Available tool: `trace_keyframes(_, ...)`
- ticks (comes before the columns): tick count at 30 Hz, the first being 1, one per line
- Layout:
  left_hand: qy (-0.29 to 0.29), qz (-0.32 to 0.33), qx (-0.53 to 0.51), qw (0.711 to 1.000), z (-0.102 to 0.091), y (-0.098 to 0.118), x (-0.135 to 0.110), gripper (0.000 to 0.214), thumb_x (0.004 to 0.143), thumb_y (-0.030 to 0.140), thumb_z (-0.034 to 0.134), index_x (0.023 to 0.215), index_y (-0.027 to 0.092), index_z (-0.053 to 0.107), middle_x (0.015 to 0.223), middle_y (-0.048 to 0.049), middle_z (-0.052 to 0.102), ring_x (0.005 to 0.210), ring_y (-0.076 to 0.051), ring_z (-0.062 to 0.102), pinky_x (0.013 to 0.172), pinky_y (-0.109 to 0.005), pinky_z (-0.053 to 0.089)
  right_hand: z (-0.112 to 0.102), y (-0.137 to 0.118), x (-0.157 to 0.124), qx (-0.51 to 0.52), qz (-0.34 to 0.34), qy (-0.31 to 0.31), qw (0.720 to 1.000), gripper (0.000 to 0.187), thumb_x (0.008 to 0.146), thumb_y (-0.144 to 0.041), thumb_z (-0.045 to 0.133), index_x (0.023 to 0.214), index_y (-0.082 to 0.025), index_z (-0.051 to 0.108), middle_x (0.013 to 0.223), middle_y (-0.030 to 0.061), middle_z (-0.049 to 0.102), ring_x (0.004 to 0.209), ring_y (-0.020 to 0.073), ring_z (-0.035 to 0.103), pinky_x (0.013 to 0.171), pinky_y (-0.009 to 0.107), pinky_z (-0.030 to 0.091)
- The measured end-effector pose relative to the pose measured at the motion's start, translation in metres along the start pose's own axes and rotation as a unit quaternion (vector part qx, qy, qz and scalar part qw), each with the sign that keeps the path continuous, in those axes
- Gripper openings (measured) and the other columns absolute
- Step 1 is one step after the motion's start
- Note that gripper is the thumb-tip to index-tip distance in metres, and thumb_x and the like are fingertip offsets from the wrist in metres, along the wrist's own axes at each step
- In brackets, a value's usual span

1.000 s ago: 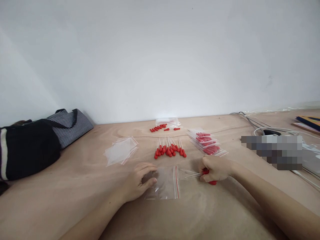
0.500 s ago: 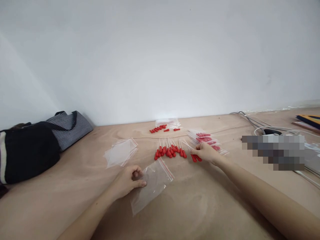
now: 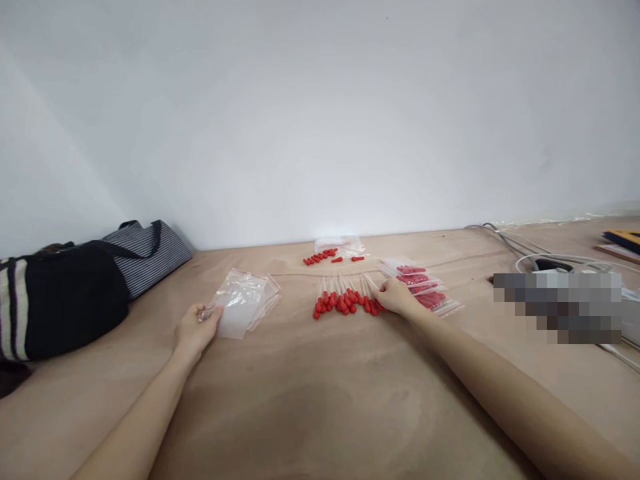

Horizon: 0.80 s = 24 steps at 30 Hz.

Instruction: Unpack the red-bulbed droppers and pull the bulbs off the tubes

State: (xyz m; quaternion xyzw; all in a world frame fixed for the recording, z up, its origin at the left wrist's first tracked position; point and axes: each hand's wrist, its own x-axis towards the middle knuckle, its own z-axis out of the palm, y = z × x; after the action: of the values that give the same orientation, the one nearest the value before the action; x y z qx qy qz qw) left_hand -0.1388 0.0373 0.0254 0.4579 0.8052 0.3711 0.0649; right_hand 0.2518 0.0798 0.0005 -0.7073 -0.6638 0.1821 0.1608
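My left hand [image 3: 197, 331] pinches the edge of a clear zip-lock bag [image 3: 241, 291]. That bag lies over a small stack of like bags [image 3: 269, 303] on the left of the table. Glass droppers with red rubber bulbs [image 3: 343, 303] lie in a loose row mid-table, bulbs toward me. At the row's right end, my right hand [image 3: 397, 298] has its fingers closed on droppers, whose red bulbs are mostly hidden beneath it. Just beyond that hand are overlapping zip-lock bags filled with red-bulbed droppers [image 3: 423, 283].
More red-bulbed droppers [image 3: 320, 257] and a clear bag [image 3: 337, 244] lie near the wall. A black and striped fabric bag [image 3: 75, 300] stands at the left. Cables [image 3: 505, 243] and a pixelated patch occupy the right side, with a yellow and dark-blue object [image 3: 625, 240] at the edge.
My left hand has moved left and away from me, carrying the clear bag onto the stack. My right hand has shifted slightly left, bringing its droppers against the row.
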Motion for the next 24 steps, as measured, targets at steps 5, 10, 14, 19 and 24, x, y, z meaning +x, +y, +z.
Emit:
trace_keyframes(5, 0.108, 0.127, 0.148, 0.975, 0.006, 0.009, -0.017, 0.052, 0.073, 0.045, 0.051, 0.111, 0.011, 0.045, 0.106, -0.0170, 0.053, 0.107, -0.037, 0.043, 0.085, -0.049, 0.036, 0.001, -0.001, -0.001, -0.011, -0.011, 0.008, 1.000, 0.024, 0.075, -0.030, 0.046, 0.064, -0.014, 0.060, 0.070, 0.0077, 0.064, 0.070, 0.0165, 0.059, 0.056, 0.021, 0.037)
trace_keyframes(10, 0.132, 0.343, 0.105, 0.924, 0.028, 0.030, -0.053, 0.037, 0.076, 0.039, 0.050, 0.103, 0.013, 0.050, 0.106, -0.0147, 0.051, 0.105, -0.031, 0.044, 0.093, -0.047, 0.031, 0.000, 0.000, -0.004, -0.029, -0.021, 0.011, 0.999, 0.025, 0.078, -0.027, 0.042, 0.070, -0.014, 0.061, 0.074, 0.0072, 0.065, 0.073, 0.0157, 0.059, 0.059, 0.020, 0.037)
trace_keyframes(14, 0.043, 0.462, 0.061, 0.884, 0.046, 0.042, -0.080, 0.026, 0.078, 0.035, 0.051, 0.098, 0.018, 0.052, 0.108, -0.0121, 0.048, 0.105, -0.028, 0.042, 0.093, -0.044, 0.033, -0.002, 0.001, -0.007, -0.055, -0.024, 0.016, 0.998, 0.026, 0.081, -0.024, 0.039, 0.076, -0.013, 0.062, 0.080, 0.0103, 0.066, 0.078, 0.0176, 0.060, 0.063, 0.022, 0.038)
trace_keyframes(19, -0.064, 0.509, 0.041, 0.857, 0.056, 0.058, -0.100, 0.019, 0.081, 0.030, 0.048, 0.097, 0.020, 0.053, 0.108, -0.0093, 0.048, 0.105, -0.025, 0.042, 0.092, -0.042, 0.035, -0.002, -0.001, -0.016, -0.089, -0.018, 0.028, 0.995, 0.032, 0.083, -0.031, 0.038, 0.092, -0.010, 0.060, 0.092, 0.0166, 0.064, 0.090, 0.0223, 0.058, 0.072, 0.025, 0.039)
trace_keyframes(24, -0.104, 0.511, 0.035, 0.853, 0.066, 0.071, -0.104, 0.020, 0.081, 0.031, 0.048, 0.096, 0.019, 0.053, 0.105, -0.0093, 0.048, 0.101, -0.025, 0.044, 0.090, -0.042, 0.036, -0.001, -0.007, -0.026, -0.110, -0.023, 0.039, 0.993, 0.030, 0.082, -0.029, 0.040, 0.094, -0.009, 0.058, 0.092, 0.0173, 0.063, 0.090, 0.0228, 0.059, 0.073, 0.026, 0.039)
